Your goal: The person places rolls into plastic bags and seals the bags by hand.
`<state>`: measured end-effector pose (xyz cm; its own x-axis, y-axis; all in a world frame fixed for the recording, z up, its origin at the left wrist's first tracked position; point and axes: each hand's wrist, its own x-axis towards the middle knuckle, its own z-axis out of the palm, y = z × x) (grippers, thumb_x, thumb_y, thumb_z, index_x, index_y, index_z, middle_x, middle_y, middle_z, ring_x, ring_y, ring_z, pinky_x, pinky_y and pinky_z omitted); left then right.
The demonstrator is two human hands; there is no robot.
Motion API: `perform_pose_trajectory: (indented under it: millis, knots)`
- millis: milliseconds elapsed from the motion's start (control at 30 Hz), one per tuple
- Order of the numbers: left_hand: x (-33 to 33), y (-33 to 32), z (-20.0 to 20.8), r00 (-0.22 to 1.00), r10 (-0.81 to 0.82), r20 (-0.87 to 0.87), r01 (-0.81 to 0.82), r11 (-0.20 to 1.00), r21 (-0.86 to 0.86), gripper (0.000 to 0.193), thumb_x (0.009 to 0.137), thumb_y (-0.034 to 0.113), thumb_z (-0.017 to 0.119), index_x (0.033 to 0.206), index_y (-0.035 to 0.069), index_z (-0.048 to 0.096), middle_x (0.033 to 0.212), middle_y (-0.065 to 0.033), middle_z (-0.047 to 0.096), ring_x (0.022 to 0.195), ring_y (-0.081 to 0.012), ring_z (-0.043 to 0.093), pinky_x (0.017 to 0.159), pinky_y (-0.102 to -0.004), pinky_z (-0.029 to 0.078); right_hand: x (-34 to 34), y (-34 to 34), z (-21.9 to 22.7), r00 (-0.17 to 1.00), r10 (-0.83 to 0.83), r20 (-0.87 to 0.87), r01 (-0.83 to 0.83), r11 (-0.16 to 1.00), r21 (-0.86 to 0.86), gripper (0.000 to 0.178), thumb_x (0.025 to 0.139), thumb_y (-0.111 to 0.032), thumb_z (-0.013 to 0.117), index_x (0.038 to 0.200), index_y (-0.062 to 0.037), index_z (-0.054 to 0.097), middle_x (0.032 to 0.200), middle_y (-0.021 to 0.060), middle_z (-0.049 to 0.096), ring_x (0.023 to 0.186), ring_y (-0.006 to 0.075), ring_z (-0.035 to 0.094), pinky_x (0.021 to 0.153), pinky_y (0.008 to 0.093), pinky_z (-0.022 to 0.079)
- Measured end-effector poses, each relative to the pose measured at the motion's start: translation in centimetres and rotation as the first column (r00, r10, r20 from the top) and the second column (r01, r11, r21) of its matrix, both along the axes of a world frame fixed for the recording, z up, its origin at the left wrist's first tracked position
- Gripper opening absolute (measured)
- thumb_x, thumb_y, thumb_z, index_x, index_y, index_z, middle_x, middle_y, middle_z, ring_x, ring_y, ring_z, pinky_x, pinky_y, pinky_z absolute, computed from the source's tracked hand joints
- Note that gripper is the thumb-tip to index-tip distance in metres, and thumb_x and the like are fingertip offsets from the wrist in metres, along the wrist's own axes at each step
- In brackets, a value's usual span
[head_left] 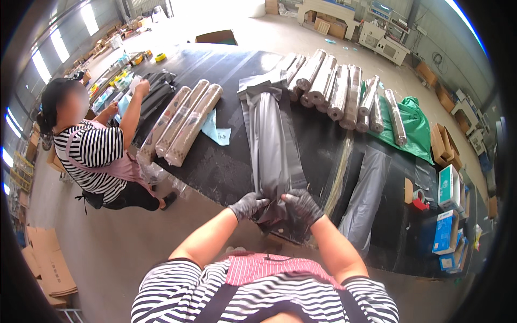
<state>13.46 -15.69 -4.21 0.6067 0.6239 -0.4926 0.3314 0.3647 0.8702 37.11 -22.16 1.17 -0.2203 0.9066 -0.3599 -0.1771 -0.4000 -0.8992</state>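
A long grey plastic mailing bag point(269, 140) lies lengthwise on the black table in front of me, bulging over something long that it covers. My left hand point(249, 206), in a dark glove, pinches the bag's near end from the left. From the right, my gloved right hand point(302, 205) grips the same end, its thumb and fingers closed on the film. The plastic is gathered and creased between my hands. What is inside the bag is hidden. To the right lies another filled grey bag point(366, 194).
Wrapped rolls point(323, 81) are heaped at the far right, partly on green plastic sheeting point(414, 126). Several patterned rolls point(188, 126) lie left, beside a light-blue paper point(216, 129). Small boxes point(446, 231) and a red tape dispenser point(420, 200) sit right. A co-worker point(97, 140) stands at the left edge.
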Motion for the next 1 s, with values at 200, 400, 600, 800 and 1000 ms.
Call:
perform_pose_trajectory:
  millis: [200,400,600,800,1000]
  knots:
    - [-4.2,-5.2,-3.1,0.875,-0.350,-0.334,0.378,0.926,0.021,0.061,0.087,0.056,0.069,0.095,-0.005,0.071,0.080,-0.0125,0.070,0.079,-0.0192,0.065,0.074,-0.0360,0.053,2.5,-5.9,-3.7,0.791,0.289,0.539,-0.188,0.954,-0.235,0.024,0.088,-0.028,0.069,0.092,-0.0044,0.073,0.083,0.0043,0.069,0.080,0.0135,0.061,0.076,0.0316,0.050]
    - [-2.6,-4.4,-0.7,0.947,-0.203,-0.250,0.200,0.979,-0.039,0.056,0.085,0.051,0.073,0.092,-0.004,0.073,0.079,-0.0104,0.071,0.071,-0.0190,0.062,0.067,-0.0380,0.051,-0.7,-5.0,-1.4,0.984,0.057,0.170,-0.026,0.984,-0.177,0.040,0.085,-0.036,0.075,0.109,-0.0050,0.065,0.094,0.0089,0.067,0.086,0.0172,0.060,0.075,0.0330,0.050]
    - [-5.5,-10.2,-2.2,0.996,-0.082,-0.039,0.058,0.906,-0.419,0.033,0.093,0.029,0.070,0.110,0.001,0.067,0.094,-0.0064,0.069,0.080,-0.0172,0.065,0.070,-0.0313,0.056,0.8,-12.0,-3.9,0.915,0.163,0.369,-0.074,0.967,-0.245,0.039,0.078,-0.036,0.081,0.086,-0.0013,0.064,0.075,0.0025,0.062,0.070,0.0141,0.056,0.065,0.0323,0.047]
    - [-7.0,-11.9,-2.1,0.994,-0.055,-0.090,0.016,0.923,-0.383,0.027,0.096,0.025,0.066,0.109,0.002,0.065,0.089,-0.0086,0.068,0.075,-0.0182,0.066,0.062,-0.0315,0.058,1.1,-18.4,-6.1,0.910,0.039,0.413,0.067,0.969,-0.239,0.023,0.085,-0.025,0.076,0.086,-0.0032,0.069,0.075,0.0004,0.063,0.068,0.0114,0.055,0.064,0.0308,0.046]
    - [-7.4,-13.3,-1.3,0.997,0.038,-0.060,-0.063,0.866,-0.496,0.028,0.093,0.020,0.068,0.113,0.000,0.061,0.086,-0.0082,0.066,0.070,-0.0170,0.064,0.061,-0.0287,0.056,0.5,-19.9,-8.5,0.853,-0.028,0.522,0.191,0.946,-0.262,0.021,0.088,-0.024,0.073,0.086,-0.0035,0.071,0.074,0.0000,0.063,0.067,0.0105,0.055,0.065,0.0297,0.047]
